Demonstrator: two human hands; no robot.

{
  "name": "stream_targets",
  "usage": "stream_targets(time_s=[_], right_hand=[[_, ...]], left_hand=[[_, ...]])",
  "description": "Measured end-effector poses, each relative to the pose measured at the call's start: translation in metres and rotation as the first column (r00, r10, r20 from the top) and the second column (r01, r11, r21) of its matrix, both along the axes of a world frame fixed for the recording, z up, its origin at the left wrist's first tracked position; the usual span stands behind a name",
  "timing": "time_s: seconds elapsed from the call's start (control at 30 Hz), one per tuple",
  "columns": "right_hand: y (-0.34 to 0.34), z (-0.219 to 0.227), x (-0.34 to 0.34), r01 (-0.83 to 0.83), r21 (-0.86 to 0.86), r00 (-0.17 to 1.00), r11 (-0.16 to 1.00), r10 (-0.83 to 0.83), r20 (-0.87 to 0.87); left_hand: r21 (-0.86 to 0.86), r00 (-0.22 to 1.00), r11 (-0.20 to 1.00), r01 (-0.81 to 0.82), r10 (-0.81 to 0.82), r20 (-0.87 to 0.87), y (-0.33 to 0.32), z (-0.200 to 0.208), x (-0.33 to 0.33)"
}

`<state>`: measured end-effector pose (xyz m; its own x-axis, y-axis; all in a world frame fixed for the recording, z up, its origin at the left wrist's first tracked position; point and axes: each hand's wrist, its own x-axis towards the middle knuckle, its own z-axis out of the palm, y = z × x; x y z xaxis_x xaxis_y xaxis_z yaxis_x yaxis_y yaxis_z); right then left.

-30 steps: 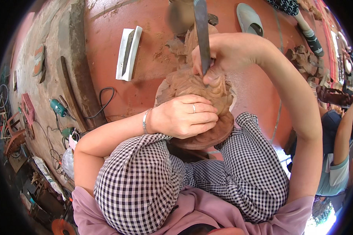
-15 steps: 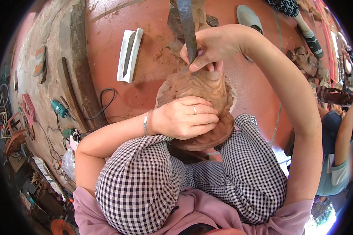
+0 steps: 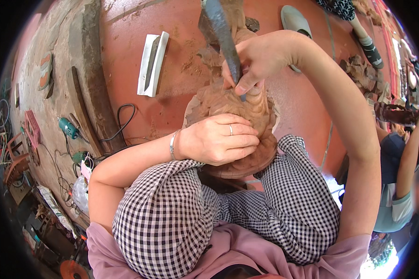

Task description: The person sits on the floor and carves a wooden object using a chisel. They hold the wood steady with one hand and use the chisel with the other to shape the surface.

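Note:
A brown wood carving [image 3: 237, 106] with wavy cut folds lies between my knees, its lower end close to my lap. Near that end, my left hand [image 3: 221, 140] presses on it, fingers together and curled over the wood. A ring and a bracelet show on this hand. From the right, my right hand [image 3: 253, 67] reaches over the far part of the carving and pinches a long, flat, dark-grey blade-like tool [image 3: 222, 30]. The tool's bluish tip rests at the carved surface, and its other end runs up past the top of the picture.
A white folded sheet with a dark strip [image 3: 152, 64] lies on the red tiled floor at left. Farther left are a wooden bar [image 3: 84, 109], a green power tool [image 3: 68, 127] and cables. A grey slipper [image 3: 295, 21] sits at the far right; another person's arm [image 3: 407, 162] shows at the right edge.
My right hand has shifted slightly right and nearer with the tool, whose tip now lies lower and farther right on the carving. My left hand stays in place.

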<state>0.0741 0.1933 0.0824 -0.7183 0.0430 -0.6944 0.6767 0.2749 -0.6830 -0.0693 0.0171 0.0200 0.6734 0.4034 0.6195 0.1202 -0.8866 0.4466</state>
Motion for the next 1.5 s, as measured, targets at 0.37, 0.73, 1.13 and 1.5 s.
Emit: stream_targets(time_s=[0.37, 0.73, 1.13, 1.5], right_hand=[[0.006, -0.007, 0.003, -0.032, 0.027, 0.997, 0.999, 0.034, -0.069], [-0.025, -0.027, 0.066, 0.473, -0.118, 0.766, 0.873, -0.474, -0.434], [-0.048, -0.014, 0.061, 0.109, 0.471, 0.769, 0.875, 0.226, -0.599], [-0.041, -0.003, 0.044, 0.066, 0.414, 0.864, 0.908, 0.155, -0.479]], left_hand=[[-0.004, 1.000, 1.000, -0.016, 0.016, 0.016, 0.000, -0.002, 0.001], [-0.017, 1.000, 1.000, -0.006, 0.006, -0.017, 0.000, 0.000, -0.002], [-0.004, 1.000, 1.000, -0.022, 0.022, -0.016, 0.000, -0.002, -0.001], [0.005, 1.000, 1.000, -0.014, 0.014, -0.013, 0.000, -0.001, -0.002]])
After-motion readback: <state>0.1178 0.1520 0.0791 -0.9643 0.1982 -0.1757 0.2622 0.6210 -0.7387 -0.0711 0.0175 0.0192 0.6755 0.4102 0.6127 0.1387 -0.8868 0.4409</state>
